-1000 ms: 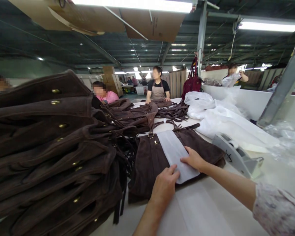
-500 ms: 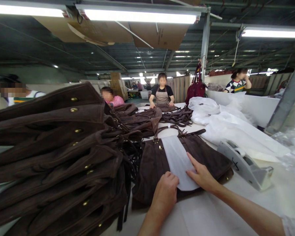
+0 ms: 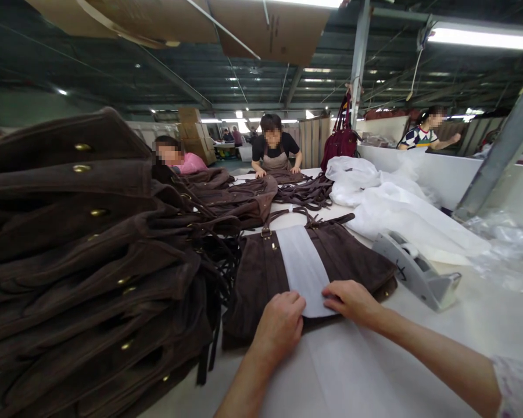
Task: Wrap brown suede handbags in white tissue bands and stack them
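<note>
Through the head camera I see a pale desk [image 3: 479, 325] crowded with brown bags. Just beyond the two hands, one brown bag [image 3: 257, 278] lies flat, a white strip [image 3: 303, 261] running across its front from top to bottom. My left hand [image 3: 279, 325], fingers curled, rests at the strip's lower left corner. My right hand [image 3: 353, 301], thumb and forefinger slightly parted, touches its lower right edge; whether either hand pinches the strip I cannot tell.

Left of the left hand, a tall stack of bags [image 3: 70, 249] with brass studs rises. Beyond the right hand, to its right, sit a grey tape dispenser [image 3: 414, 270], then rumpled white sheeting [image 3: 409, 212] and clear plastic [image 3: 505, 255].

Further ahead of the hands, a person in an apron [image 3: 275, 148] leans over the desk's far end, and a person in pink [image 3: 187, 162] is to the left. A maroon bag [image 3: 340, 145] hangs by a steel post [image 3: 359, 64]. Cardboard panels [image 3: 270, 29] and a lit tube [image 3: 483, 39] hang overhead beneath a dark roof.
</note>
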A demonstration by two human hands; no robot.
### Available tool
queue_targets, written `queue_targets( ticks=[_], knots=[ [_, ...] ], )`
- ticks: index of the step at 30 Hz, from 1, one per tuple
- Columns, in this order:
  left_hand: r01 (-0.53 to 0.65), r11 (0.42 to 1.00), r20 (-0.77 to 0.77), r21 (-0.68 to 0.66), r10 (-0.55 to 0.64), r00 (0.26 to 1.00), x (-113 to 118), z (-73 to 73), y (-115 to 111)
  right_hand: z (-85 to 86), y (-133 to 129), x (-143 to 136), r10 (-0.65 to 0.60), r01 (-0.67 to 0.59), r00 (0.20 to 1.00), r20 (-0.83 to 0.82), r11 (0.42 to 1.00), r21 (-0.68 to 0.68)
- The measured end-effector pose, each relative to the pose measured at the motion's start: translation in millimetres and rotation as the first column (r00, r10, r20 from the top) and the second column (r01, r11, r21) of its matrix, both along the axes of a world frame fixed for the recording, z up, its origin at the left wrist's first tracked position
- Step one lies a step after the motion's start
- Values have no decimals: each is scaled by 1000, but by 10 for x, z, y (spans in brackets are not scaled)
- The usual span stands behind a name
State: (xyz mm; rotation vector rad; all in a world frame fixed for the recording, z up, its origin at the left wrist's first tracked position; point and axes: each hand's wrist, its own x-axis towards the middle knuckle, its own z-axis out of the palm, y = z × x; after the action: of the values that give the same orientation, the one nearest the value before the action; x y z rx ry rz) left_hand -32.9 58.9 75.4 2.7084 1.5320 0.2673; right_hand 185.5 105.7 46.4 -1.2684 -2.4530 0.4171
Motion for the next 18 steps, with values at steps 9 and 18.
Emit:
queue_targets(
  ticks=[9,18],
  knots=[
    [80,996,-59,49,-77,995,4,-83,-137,237,-317,273,284,-305,952,112,908,288],
    [80,994,-40,71,-77,996,42,-147,-103,177,-1466,560,456,-568,780,429,804,179]
  ],
)
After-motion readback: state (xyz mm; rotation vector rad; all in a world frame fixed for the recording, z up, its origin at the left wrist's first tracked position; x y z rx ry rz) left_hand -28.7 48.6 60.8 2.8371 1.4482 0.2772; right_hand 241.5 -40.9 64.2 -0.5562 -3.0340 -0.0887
